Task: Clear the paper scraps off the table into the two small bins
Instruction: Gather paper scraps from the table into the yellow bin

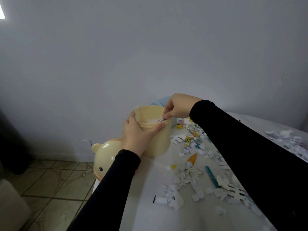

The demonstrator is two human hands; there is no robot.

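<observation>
The cream bin (156, 140) and bear-face lid (105, 155) look like smooth, glossy plastic; the paper scraps (196, 177) are crumpled and matt; the table (158, 219) is smooth.

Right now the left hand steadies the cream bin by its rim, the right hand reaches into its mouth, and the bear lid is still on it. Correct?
Not quite. The bear lid is off, lying beside the cream bin. The head view shows the left hand on the rim and the right hand at the open mouth.
</observation>
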